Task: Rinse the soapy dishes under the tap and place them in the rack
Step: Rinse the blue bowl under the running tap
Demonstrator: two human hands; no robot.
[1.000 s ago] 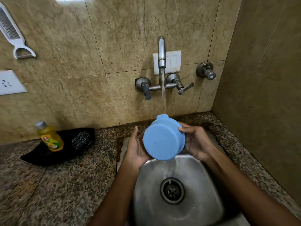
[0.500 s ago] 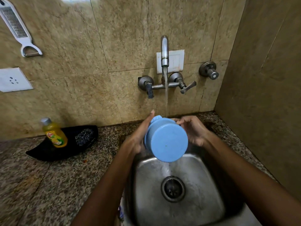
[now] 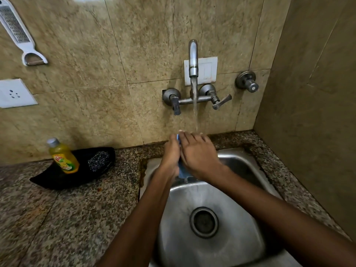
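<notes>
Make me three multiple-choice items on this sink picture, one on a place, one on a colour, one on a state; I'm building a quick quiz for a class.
1. Where does the dish soap bottle stand?
A. in the sink
B. on the black tray left of the sink
C. on the tap

2. What colour is the dish between the hands?
A. red
B. green
C. blue

3. What state is the tap in?
A. running
B. off
C. dripping only

Answers: 1 B, it stands on the black tray on the counter. 2 C, blue shows between the left hand and right hand. 3 A, a steady stream falls onto the hands.
</notes>
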